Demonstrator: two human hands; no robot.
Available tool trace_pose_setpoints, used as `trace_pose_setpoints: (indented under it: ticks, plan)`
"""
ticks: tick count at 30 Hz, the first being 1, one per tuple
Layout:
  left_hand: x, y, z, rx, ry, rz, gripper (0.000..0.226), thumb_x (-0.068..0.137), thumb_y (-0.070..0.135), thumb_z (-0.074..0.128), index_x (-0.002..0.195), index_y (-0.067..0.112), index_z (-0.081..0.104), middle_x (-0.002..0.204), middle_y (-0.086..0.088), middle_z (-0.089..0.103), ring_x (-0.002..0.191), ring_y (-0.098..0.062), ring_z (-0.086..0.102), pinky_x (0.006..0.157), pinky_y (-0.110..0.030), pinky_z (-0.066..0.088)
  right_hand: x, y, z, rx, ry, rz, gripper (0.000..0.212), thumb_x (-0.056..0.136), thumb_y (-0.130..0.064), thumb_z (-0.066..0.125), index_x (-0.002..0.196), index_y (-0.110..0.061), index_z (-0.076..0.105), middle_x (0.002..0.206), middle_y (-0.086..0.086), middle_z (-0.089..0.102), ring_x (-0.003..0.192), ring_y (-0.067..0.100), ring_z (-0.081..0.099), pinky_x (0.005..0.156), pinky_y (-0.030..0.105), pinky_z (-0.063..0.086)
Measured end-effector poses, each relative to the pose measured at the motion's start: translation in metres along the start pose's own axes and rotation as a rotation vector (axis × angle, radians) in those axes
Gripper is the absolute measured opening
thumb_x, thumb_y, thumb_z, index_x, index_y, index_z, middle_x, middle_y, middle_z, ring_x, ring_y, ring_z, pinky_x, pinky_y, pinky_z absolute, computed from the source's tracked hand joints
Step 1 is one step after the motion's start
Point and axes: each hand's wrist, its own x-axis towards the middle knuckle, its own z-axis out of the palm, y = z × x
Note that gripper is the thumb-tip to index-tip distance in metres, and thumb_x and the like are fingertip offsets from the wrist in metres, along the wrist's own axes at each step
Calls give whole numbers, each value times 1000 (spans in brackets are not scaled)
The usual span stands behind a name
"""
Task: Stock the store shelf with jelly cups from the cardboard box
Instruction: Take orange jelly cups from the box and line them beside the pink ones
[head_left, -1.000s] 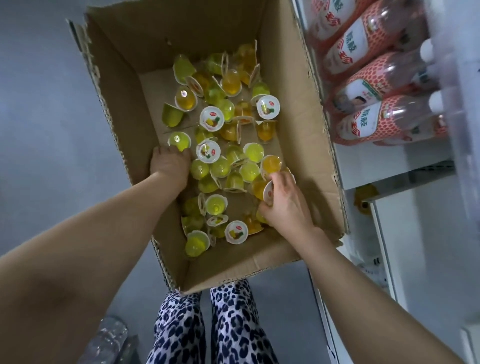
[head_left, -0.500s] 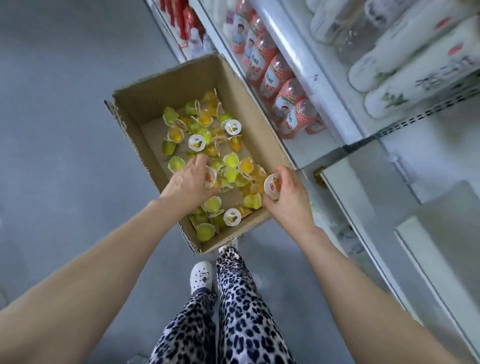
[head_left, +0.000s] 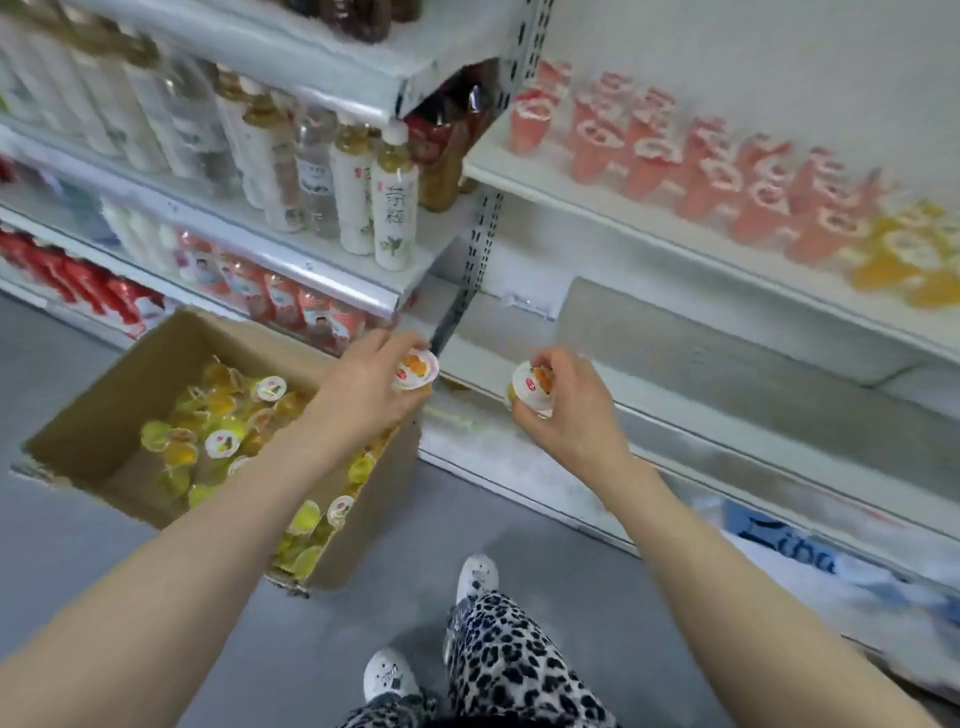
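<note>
Pinching one jelly cup (head_left: 415, 368) lid-up in the left grip (head_left: 363, 395) and a second cup (head_left: 531, 387) in the right grip (head_left: 566, 410), the person holds both between the cardboard box (head_left: 98, 410) and the shelf (head_left: 597, 208), likely bound for the orange cups (head_left: 904, 260) there.

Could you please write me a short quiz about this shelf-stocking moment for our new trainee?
1. True or false: the right hand is empty.
2. Where does the cardboard box stand? A) on the floor B) on a shelf C) on a trolley
3. Fill in: the left hand holds a ____.
Key: 1 false, it holds a jelly cup; 2 A; 3 jelly cup.
</note>
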Motion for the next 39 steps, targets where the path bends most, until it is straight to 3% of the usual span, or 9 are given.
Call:
trace_pose_setpoints:
  ticks: [5,8,19,27,39]
  plan:
    - [43,99,4,32,-74,237,55,77,39,77,126,24,55,113,-2,55,104,-21,55,82,-28,38,-31,48,-87,-81,232,93,34,81,-34,73,105,-19,54,93,-8,53,86,14,49,71,23,30]
    - [64,163,14,-10,-85,355,55,75,41,78,123,26,57,114,0,56,106,-20,56,85,-30,41,-48,83,-140,-103,319,159,33,82,-37,73,103,-21,53,89,-13,50,81,10,44,69,20,26]
    - [152,371,68,-108,-20,625,52,75,48,76,121,32,57,119,7,58,108,-13,54,83,-24,36,-58,226,-338,-156,537,348,33,75,-29,75,98,-22,52,92,-4,60,85,19,55,70,30,37]
    - [193,433,96,-124,9,592,52,75,50,74,121,36,53,119,8,56,111,-13,52,92,-38,46,-24,305,-377,-112,456,420,29,76,-29,74,99,-20,60,97,-3,62,93,19,57,75,28,37]
    - [208,458,107,-116,30,514,54,77,46,74,125,33,52,120,4,56,109,-14,52,92,-35,44,2,336,-367,-92,317,408,28,80,-38,73,100,-23,60,103,-1,64,95,21,57,75,29,38]
